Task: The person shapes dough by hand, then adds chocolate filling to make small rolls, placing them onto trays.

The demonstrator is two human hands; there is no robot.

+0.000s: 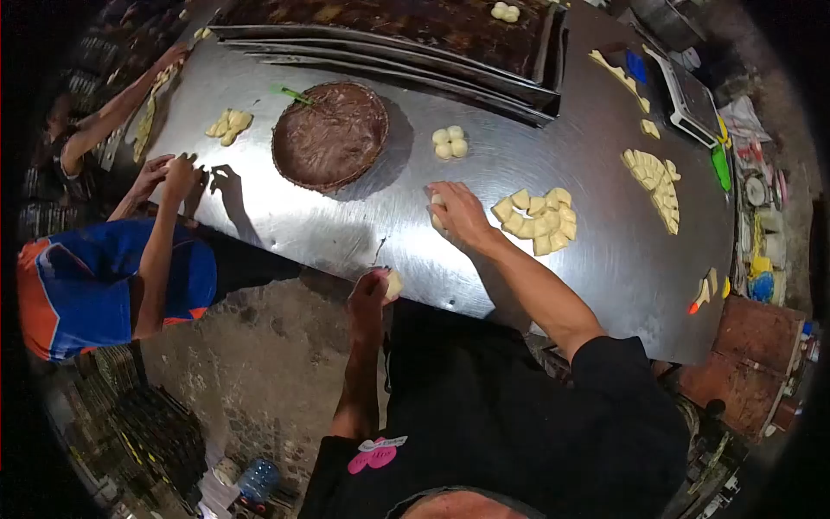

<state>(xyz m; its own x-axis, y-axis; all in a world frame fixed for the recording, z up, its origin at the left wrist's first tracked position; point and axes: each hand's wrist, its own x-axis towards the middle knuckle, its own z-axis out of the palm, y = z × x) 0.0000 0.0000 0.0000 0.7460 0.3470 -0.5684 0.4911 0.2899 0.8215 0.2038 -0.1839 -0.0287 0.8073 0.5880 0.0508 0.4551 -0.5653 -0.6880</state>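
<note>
My left hand (370,291) is at the table's near edge, its fingers closed around a pale piece of dough (393,285). Over the metal tabletop my right hand (460,210) curls around a dough ball (437,208), which its fingers partly cover. Just beyond that hand sits a small cluster of round dough balls (450,142). To its right lies a group of cut dough pieces (540,223). A round bowl of brown filling (329,136), with a green-handled tool (294,94) in it, stands left of centre.
Stacked baking trays (389,52) line the back of the table, with dough balls (505,12) on top. A scale (683,93) and more cut dough (653,186) are at the right. On the left, a co-worker's hands (169,177) are near other dough pieces (229,126).
</note>
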